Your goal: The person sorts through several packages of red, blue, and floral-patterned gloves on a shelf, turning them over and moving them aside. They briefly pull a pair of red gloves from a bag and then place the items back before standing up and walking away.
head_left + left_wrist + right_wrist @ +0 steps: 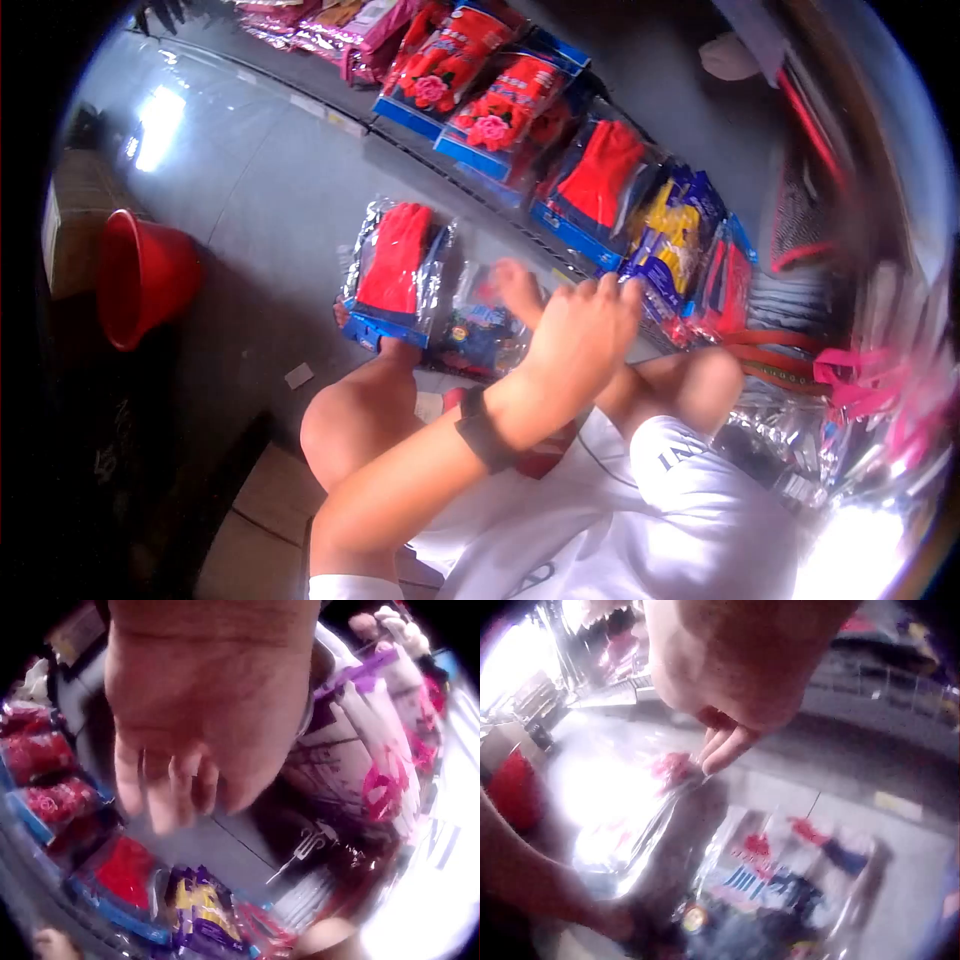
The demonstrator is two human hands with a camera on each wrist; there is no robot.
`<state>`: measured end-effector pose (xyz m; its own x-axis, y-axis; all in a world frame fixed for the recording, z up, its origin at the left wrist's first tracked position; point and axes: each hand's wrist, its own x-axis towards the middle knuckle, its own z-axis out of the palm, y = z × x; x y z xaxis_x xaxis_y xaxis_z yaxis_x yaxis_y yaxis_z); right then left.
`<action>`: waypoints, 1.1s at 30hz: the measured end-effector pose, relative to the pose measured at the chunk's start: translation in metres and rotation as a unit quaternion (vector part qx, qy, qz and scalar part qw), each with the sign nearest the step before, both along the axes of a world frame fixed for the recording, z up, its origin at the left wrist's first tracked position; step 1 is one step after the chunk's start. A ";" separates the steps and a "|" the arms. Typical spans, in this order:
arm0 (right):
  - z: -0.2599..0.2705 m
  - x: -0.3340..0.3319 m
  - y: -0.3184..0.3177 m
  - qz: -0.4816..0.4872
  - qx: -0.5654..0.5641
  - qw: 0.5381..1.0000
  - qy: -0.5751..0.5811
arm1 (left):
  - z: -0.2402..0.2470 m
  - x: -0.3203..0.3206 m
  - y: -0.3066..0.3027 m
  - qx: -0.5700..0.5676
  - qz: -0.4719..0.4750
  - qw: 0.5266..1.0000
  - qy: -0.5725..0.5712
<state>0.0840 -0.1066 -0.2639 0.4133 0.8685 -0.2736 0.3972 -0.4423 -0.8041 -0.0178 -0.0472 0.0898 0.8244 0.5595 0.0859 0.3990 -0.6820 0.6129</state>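
My left hand (585, 335), with a black band at its wrist, is raised in front of the body. Its palm faces the left wrist camera, fingers loosely bent and holding nothing. Lower down, partly behind it, my right hand (518, 290) is near the floor. In the right wrist view that hand's fingertips pinch the edge of a clear plastic package (645, 802), whose contents are washed out by glare. A printed clear pack with dark contents (780, 892) lies beside it on the floor. A packaged pair of red gloves (395, 260) stands left of both hands.
Along a low shelf lie packaged red gloves (603, 172), a yellow-and-purple pack (668, 235) and flower-printed packs (500, 105). A red bucket (140, 280) stands at the left. Both knees are bent close to the arms. Wrapped goods with pink straps (865, 380) crowd the right.
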 end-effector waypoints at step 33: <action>0.180 0.188 -0.033 -0.145 -0.058 0.968 0.198 | -0.021 -0.046 0.046 0.068 -0.003 0.989 0.134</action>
